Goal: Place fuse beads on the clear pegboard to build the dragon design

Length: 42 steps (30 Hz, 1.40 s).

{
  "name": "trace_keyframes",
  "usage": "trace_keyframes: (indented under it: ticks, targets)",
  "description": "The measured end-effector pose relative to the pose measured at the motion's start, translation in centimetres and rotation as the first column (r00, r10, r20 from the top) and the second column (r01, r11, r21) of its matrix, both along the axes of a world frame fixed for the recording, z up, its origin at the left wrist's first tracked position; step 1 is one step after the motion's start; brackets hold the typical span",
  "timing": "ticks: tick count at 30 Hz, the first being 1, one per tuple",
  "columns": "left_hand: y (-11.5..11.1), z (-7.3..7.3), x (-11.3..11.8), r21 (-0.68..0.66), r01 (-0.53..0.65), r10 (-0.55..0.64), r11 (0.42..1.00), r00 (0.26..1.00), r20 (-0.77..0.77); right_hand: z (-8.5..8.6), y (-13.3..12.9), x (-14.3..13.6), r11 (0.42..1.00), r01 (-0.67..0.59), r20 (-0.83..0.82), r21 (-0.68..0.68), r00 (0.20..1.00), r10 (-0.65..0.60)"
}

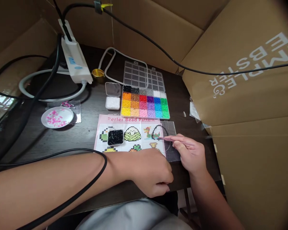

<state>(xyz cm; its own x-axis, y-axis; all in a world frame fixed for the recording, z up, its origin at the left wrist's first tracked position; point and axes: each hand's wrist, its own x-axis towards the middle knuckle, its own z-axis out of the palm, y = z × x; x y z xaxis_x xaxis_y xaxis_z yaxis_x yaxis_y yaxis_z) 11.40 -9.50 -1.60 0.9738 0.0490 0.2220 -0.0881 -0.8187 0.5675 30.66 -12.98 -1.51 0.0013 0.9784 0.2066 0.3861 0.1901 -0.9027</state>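
My right hand (pixel 192 151) pinches pink tweezers (pixel 176 139), whose tips are at a curved line of black beads (pixel 161 127) on a clear pegboard (pixel 171 153). The pegboard partly overlaps the pink-edged pattern sheet (pixel 103 119), which shows pixel drawings. Curled into a loose fist, my left hand (pixel 153 172) rests at the sheet's lower edge, with nothing visible in it. A small box of black beads (pixel 115 137) sits on the sheet. Behind the sheet lies an open, divided case of coloured beads (pixel 145 103).
At the left, a white dish of pink beads (pixel 57 117) sits on another pegboard (pixel 77 111). Behind are a small box of white beads (pixel 113 103), a gold cup (pixel 98 74) and a power strip (pixel 75 60). Cardboard walls surround the table; a black cable (pixel 96 174) crosses my left arm.
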Motion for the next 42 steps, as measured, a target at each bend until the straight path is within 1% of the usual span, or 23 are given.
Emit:
trace_keyframes:
  ticks: [2, 6, 8, 15, 24, 30, 42]
  targets:
    - [0.08, 0.1, 0.02, -0.005, 0.002, -0.002, 1.0, 1.0, -0.007, -0.12, -0.08, 0.13, 1.0, 0.007, 0.004, -0.006, 1.0, -0.007]
    - [0.19, 0.37, 0.02, -0.011, 0.016, -0.016, 1.0, 1.0, -0.014, -0.33, -0.33, 0.58, 0.997, 0.076, 0.0, 0.002, 0.997, -0.076]
    - [0.21, 0.46, -0.02, -0.01, 0.017, -0.017, 1.0, 1.0, -0.015, -0.32, -0.39, 0.71, 0.996, 0.091, 0.004, 0.004, 0.996, -0.091]
    - [0.31, 0.7, -0.02, -0.005, 0.015, -0.015, 1.0, 1.0, -0.016, 0.06, -0.27, 0.36, 0.998, 0.057, 0.0, -0.021, 0.998, -0.057]
    - [0.17, 0.58, -0.01, 0.0, 0.0, 0.0, 1.0, 1.0, 0.002, -0.16, -0.46, 0.56, 0.999, 0.03, -0.004, -0.035, 1.0, -0.03]
    - [0.27, 0.73, 0.03, -0.002, 0.015, -0.015, 1.0, 0.999, -0.028, -0.08, -0.32, 0.44, 0.997, 0.067, 0.005, -0.036, 0.998, -0.067]
    - [0.17, 0.47, 0.01, 0.005, -0.007, 0.007, 1.0, 1.0, 0.029, -0.08, -0.37, 0.4, 0.996, 0.076, 0.043, -0.05, 0.996, -0.074]
